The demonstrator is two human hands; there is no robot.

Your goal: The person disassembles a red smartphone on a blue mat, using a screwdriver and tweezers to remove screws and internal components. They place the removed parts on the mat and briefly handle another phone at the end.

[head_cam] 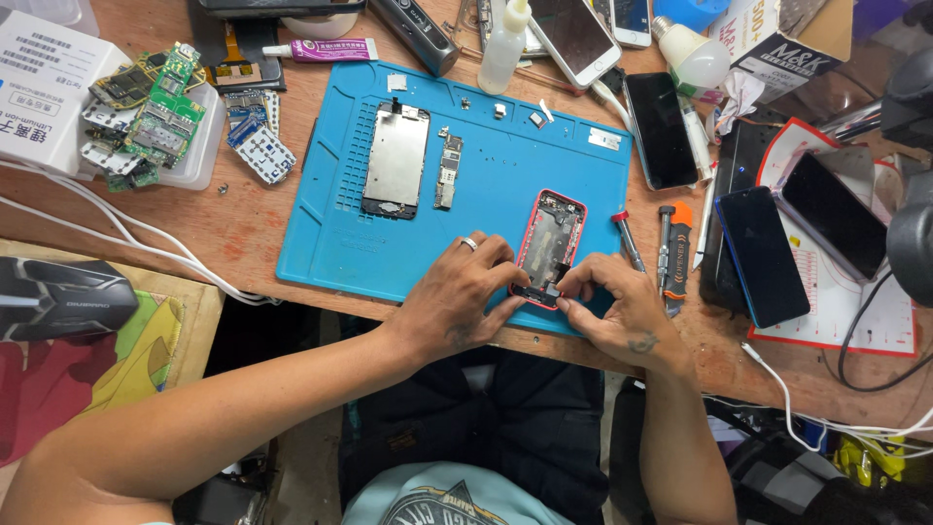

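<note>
While both hands are working at lower end of red phone shell (550, 245) on blue mat (330, 233), left hand (457, 297) is bracing it, fingers curled; right hand (622, 309) is pinching small dark part (540, 290). Screen plate (396, 158), circuit board (448, 171) already lying out; shell looking unfinished.

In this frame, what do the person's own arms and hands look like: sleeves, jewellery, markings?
Both forearms are bare, with no sleeves in view. The left hand wears a silver ring on one finger and has a small dark marking near the wrist. The right hand has a dark tattoo on its back.
</note>
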